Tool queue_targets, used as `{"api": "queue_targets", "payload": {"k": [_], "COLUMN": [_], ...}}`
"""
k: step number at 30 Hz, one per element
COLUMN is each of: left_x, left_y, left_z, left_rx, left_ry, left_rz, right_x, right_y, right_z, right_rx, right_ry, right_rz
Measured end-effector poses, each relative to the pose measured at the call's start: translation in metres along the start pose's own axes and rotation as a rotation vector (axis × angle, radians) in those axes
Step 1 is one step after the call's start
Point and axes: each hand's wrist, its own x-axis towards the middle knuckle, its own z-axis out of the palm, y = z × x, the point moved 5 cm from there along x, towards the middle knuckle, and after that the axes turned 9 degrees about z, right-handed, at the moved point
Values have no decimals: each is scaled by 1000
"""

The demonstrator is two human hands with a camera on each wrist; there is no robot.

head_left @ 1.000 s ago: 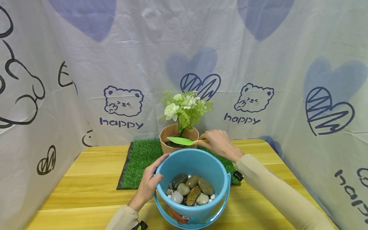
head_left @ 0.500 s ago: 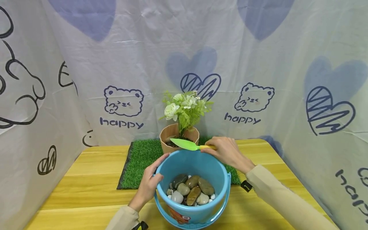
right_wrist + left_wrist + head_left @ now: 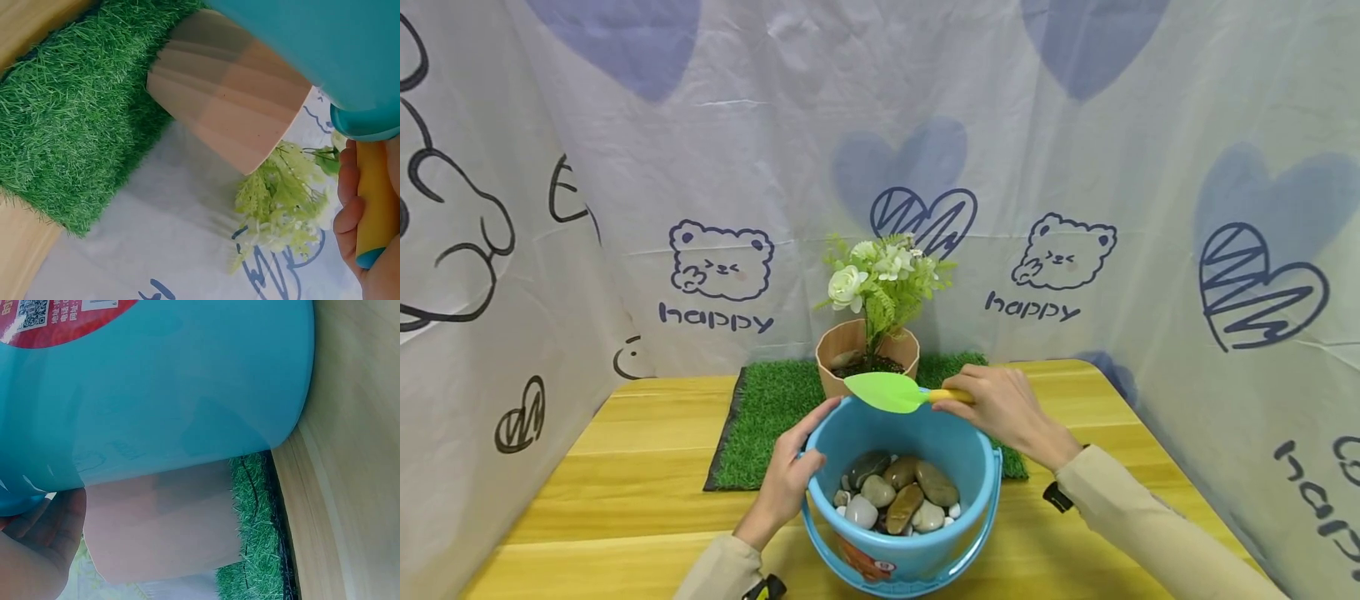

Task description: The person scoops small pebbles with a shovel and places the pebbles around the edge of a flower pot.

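Observation:
My right hand (image 3: pixel 1000 408) grips the yellow handle of a toy trowel (image 3: pixel 886 392). Its green blade hovers over the far rim of a blue bucket (image 3: pixel 902 417), in front of a pinkish-tan flowerpot (image 3: pixel 841 340). In the right wrist view the trowel's handle (image 3: pixel 375 194) lies within the curled fingers. My left hand (image 3: pixel 790 475) holds the bucket's left rim, thumb at the inside edge and fingers outside. Smooth grey and brown stones (image 3: pixel 904 504), with smaller white pebbles, lie in the bucket. White flowers and green leaves (image 3: pixel 887 287) rise from dark soil in the pot.
The pot stands on a green artificial grass mat (image 3: pixel 771 425), which lies on a wooden table (image 3: pixel 625 467). Printed cloth (image 3: pixel 790 167) hangs close behind and along both sides. A blue carrying handle (image 3: pixel 985 533) hangs at the bucket's front.
My right hand has drawn the trowel back from over the pot, toward me and slightly right, turning its blade to show more of its face. My left hand and the bucket have stayed put.

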Motion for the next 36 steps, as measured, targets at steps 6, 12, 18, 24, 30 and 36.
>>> {"api": "queue_targets", "payload": {"k": [6, 12, 18, 24, 30, 36], "left_x": [0, 1, 1, 0, -1, -1], "left_y": [0, 0, 1, 0, 0, -1], "left_z": [0, 0, 0, -1, -2, -1], "left_rx": [4, 8, 6, 2, 5, -18], "left_ry": [0, 7, 7, 10, 8, -1], "left_rz": [5, 0, -3, 5, -15, -36], "right_x": [-6, -6, -8, -10, -7, 0], "right_y": [-3, -7, -11, -16, -25, -38], "right_z": [-4, -8, -13, -17, -26, -36], "right_rx": [-3, -28, -75, -96, -110, -143], "right_ry": [5, -3, -31, -81, -125, -274], "right_rz": [-14, -30, -54, -82, -153, -180]}}
